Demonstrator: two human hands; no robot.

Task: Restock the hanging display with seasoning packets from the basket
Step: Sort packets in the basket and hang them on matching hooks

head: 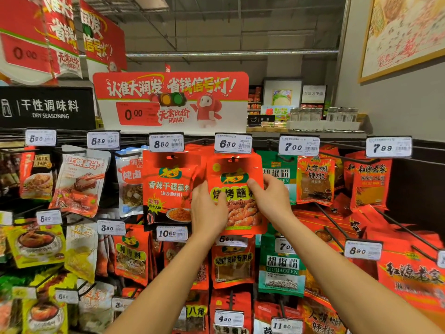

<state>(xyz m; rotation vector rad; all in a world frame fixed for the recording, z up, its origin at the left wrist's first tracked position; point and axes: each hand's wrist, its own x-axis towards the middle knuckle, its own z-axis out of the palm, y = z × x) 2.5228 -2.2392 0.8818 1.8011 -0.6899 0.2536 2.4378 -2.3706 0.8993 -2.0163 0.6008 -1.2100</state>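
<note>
A red seasoning packet point(234, 169) with yellow-green lettering hangs by its top slot on the peg under the 6.30 price tag point(233, 143). My left hand point(209, 208) grips its lower left edge and my right hand point(271, 197) grips its right side, thumb on the front. To its left, a similar red packet point(168, 186) hangs under the 8.50 tag. The basket is out of view.
Green pepper-powder packets point(280, 273) and red chili packets point(315, 180) hang to the right; bare black pegs point(334, 225) jut out at lower right. Yellow and white packets fill the left. A red promotional sign point(171, 100) and spice jars point(322, 114) stand on top.
</note>
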